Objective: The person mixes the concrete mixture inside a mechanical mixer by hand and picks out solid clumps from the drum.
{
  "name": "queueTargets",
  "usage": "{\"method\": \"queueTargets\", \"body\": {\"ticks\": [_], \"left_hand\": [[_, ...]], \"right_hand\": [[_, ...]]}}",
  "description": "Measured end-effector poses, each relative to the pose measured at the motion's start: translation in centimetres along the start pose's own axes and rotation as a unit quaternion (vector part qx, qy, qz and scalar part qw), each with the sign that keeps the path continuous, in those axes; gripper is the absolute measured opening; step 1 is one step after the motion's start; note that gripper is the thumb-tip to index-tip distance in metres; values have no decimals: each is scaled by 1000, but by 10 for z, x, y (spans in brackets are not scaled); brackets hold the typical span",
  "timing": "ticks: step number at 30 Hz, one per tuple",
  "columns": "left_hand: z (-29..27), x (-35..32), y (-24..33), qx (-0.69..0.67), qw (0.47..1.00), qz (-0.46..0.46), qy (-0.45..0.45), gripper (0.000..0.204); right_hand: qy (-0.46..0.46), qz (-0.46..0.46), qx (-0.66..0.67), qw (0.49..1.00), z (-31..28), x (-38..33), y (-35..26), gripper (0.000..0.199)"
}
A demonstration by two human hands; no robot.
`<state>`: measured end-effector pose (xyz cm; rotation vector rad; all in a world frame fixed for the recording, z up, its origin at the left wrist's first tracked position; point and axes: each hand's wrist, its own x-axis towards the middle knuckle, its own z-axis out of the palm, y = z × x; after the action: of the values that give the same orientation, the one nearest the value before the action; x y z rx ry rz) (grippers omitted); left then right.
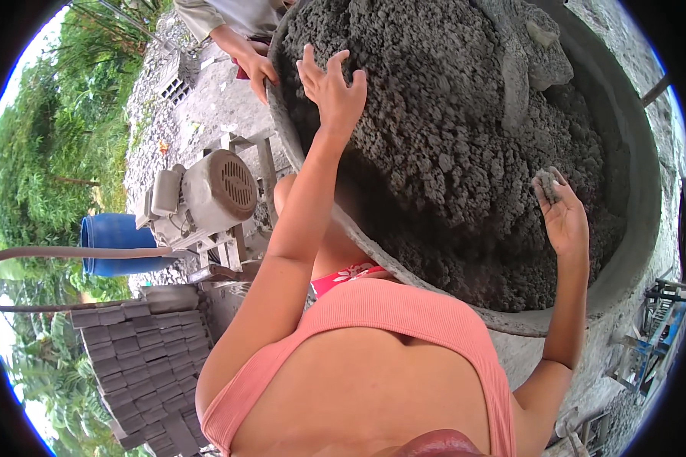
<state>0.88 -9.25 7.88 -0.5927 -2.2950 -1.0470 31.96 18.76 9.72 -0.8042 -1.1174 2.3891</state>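
A large round mixing pan (642,198) with a caked grey rim holds a heap of dark, crumbly cement mix (450,114). Over the pan's left side, my left hand (334,95) is raised with its fingers spread and slightly bent, and nothing is in it. On the right, my right hand (565,221) is above the mix, palm turned up. Its fingers are curled around a small grey lump of cement mix (549,185). A cement-crusted mixer arm (517,84) stands in the heap at the far side.
Another person's hand (258,72) rests at the pan's far left rim. Left of the pan sit a dusty electric motor (225,186) on a frame and a blue barrel (118,244). Grey blocks (145,365) are stacked at the lower left. A blue metal frame (655,343) stands at the right.
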Motion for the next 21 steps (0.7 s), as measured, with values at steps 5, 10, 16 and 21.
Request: {"method": "queueTargets", "body": {"ticks": [5,10,16,21], "left_hand": [[-1,-3,3,-8,1000,16,2,43],[-20,-10,24,-36,997,63,-28,45],[-42,-24,59,-62,979,123,-150,48],[-30,-25,99,28,937,276,-212,50]], "right_hand": [[-68,-29,-109,991,-3,-12,5,42],[-68,-73,-241,965,15,-33,7,44],[-86,-180,-344,917,14,-34,11,50],[-104,-203,-382,896,5,-37,-1,45]]}}
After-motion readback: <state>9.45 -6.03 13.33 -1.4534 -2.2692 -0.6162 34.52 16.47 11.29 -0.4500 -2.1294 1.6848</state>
